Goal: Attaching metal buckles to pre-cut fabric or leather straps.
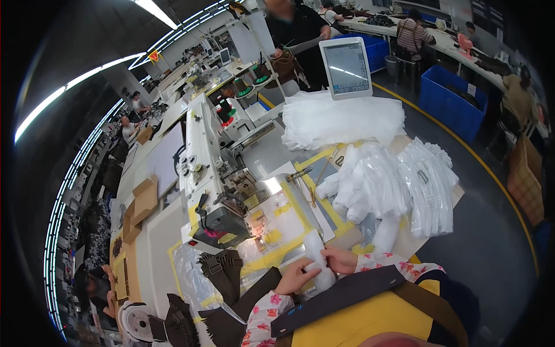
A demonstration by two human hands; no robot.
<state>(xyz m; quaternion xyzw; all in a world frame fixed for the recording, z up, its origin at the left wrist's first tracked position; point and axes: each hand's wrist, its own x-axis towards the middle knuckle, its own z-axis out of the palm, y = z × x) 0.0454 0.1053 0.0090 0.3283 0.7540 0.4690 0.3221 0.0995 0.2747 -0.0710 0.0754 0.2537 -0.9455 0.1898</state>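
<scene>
Close to my body, both hands hold a slim white plastic-wrapped roll (325,279), which stands out above and below my fingers. My left hand (296,276) is closed on it from the left, with the fingers bent over its front. From the right, my right hand (341,260) pinches its edge. What is inside the wrapping does not show. Similar white plastic-wrapped bundles (370,179) lie heaped just beyond my right hand. Dark straps with a buckle (222,269) lie to the left of my left hand.
An industrial sewing machine (205,173) stands ahead on the left, its lamp lit. Scissors (298,174) lie on the yellow-taped tabletop. Behind the white sheets (344,118) stands a tablet screen (347,67). A small white fan (136,321) is at lower left. A person (295,34) stands across the table.
</scene>
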